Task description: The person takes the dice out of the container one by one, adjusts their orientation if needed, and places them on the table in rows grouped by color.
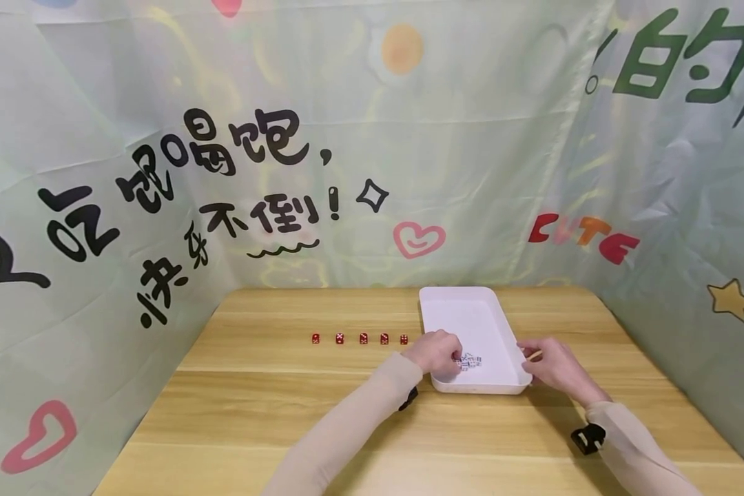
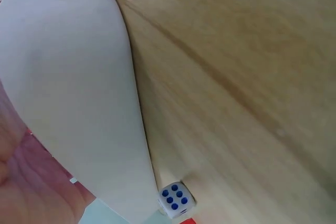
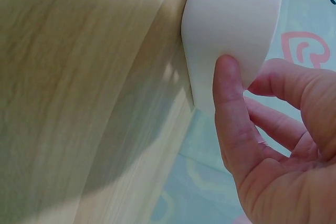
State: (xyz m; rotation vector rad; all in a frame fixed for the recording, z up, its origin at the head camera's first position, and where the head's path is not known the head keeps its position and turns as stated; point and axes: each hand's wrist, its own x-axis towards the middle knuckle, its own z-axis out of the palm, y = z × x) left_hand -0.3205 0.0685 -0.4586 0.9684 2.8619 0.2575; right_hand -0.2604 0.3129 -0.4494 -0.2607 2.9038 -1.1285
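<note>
A white tray [image 1: 474, 390] rests on the wooden table. Over its left rim reaches my left hand [image 1: 435, 353], fingers down at a cluster of white dice [image 1: 470, 361] with dark pips; its fingertips are hidden, so whether a die is pinched cannot be told. My right hand [image 1: 553, 366] holds the tray's right side, and in the right wrist view a digit lies on the outer wall while others meet the rim. In the left wrist view, one white die [image 2: 177, 200] with blue pips appears beside the tray's outer wall.
Left of the tray, several red dice [image 1: 363, 339] stand in a spaced row on the table [image 1: 254, 413]. Behind and at both sides hangs a pale printed cloth [image 1: 471, 172].
</note>
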